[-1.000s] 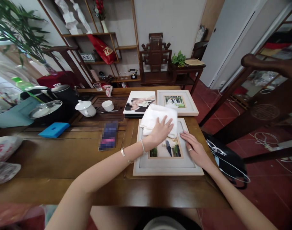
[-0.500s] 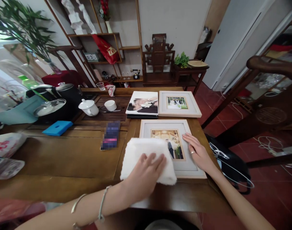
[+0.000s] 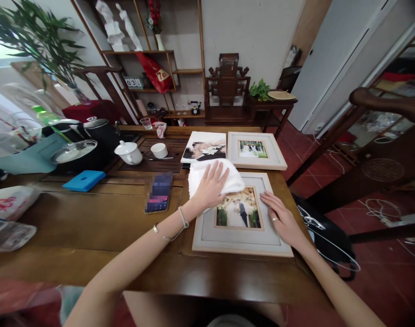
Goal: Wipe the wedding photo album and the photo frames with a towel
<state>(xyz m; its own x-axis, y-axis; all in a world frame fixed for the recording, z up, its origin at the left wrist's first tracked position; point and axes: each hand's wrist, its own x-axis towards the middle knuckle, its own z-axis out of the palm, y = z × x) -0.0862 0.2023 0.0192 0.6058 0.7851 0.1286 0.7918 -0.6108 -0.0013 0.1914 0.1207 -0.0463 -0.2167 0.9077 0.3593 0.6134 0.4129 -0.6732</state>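
Observation:
My left hand (image 3: 210,187) lies with fingers outstretched on a white fluffy cloth (image 3: 197,172), pressing it over the upper left corner of a pale wooden picture frame (image 3: 200,240). The cloth covers that corner and reaches toward the black-edged photo panel (image 3: 207,141) behind. Inside the mat, a photo (image 3: 239,213) of a couple in wedding clothes now shows almost whole. My right hand (image 3: 279,215), with a ring, rests flat on the frame's right side, fingers extended and gripping nothing. The frame lies flat near the table's front right edge.
A second picture frame (image 3: 279,154) lies behind on the wooden table (image 3: 108,227). A phone (image 3: 159,193), a blue block (image 3: 84,180), a lidded white cup (image 3: 128,152) and a small white bowl (image 3: 159,150) sit to the left. A dark wooden chair (image 3: 381,154) stands at the right.
My left hand has slid the cloth away from me, from the frame's lower left to its upper left corner, uncovering more of the photo. My right hand has stayed in place.

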